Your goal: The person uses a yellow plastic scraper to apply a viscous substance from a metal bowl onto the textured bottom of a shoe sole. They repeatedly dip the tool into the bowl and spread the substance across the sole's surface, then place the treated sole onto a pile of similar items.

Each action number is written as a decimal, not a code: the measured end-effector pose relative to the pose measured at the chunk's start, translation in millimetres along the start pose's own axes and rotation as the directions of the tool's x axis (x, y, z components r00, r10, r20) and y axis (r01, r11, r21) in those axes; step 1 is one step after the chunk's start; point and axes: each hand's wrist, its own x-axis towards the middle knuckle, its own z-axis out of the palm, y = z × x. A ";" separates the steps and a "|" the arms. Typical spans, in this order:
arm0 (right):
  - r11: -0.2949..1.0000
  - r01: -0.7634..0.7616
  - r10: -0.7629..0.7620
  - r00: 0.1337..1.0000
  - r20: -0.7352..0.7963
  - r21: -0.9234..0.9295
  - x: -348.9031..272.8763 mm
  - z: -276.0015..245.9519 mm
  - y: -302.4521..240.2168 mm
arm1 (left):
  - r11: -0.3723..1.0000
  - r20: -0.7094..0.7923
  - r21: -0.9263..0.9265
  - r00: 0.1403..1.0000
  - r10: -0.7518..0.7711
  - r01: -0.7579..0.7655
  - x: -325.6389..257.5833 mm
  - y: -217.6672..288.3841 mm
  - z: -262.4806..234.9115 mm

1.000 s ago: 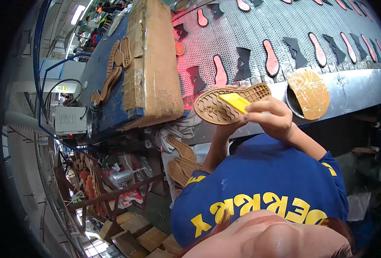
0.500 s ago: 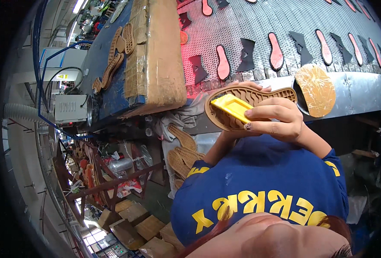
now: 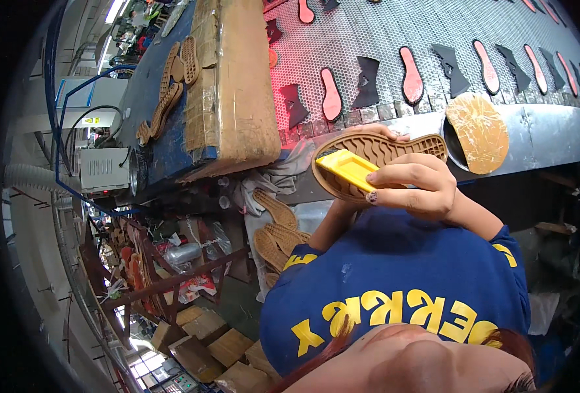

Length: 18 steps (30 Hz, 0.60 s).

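Observation:
A brown rubber shoe sole (image 3: 404, 152) with a wavy tread and raised rim is held up in front of me, its broad end to the left. My left hand (image 3: 385, 131) grips it from behind; only fingers show over its far edge. My right hand (image 3: 421, 183) pinches a yellow plastic brush (image 3: 347, 169) between thumb and fingers. The brush's dark bristles show at its left end, against the broad end of the sole. Part of the tread is hidden behind the brush and my right hand.
Beyond the metal ledge (image 3: 545, 134), a mesh conveyor belt (image 3: 381, 39) carries pink-and-black insoles and black cut pieces. A tan-topped oval container (image 3: 478, 134) stands on the ledge. Left are a cardboard-covered block (image 3: 244, 85) and more brown soles (image 3: 278, 242) beside a grey cloth (image 3: 280, 173).
The brush and my right hand have shifted slightly left and toward me over the broad end of the sole. My left hand still holds the sole. The whole view has shifted a little.

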 end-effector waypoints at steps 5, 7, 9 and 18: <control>0.998 -0.048 0.048 0.999 -0.015 -0.040 -8.3 6.5 2.6 | 0.921 0.080 0.381 0.996 0.047 -0.075 -1.3 12.0 12.5; 0.997 -0.055 0.054 0.998 -0.025 -0.056 -10.0 7.4 2.2 | 0.888 0.056 0.459 0.998 0.001 -0.026 -0.8 15.9 6.0; 0.995 -0.075 0.074 0.997 -0.017 -0.065 -10.5 5.1 0.9 | 0.883 0.042 0.469 0.999 0.011 -0.029 -1.1 14.1 3.3; 0.963 -0.240 0.227 0.968 -0.112 -0.121 -27.4 -14.9 -11.2 | 0.523 0.488 0.633 0.819 0.303 -0.570 2.1 9.2 -9.3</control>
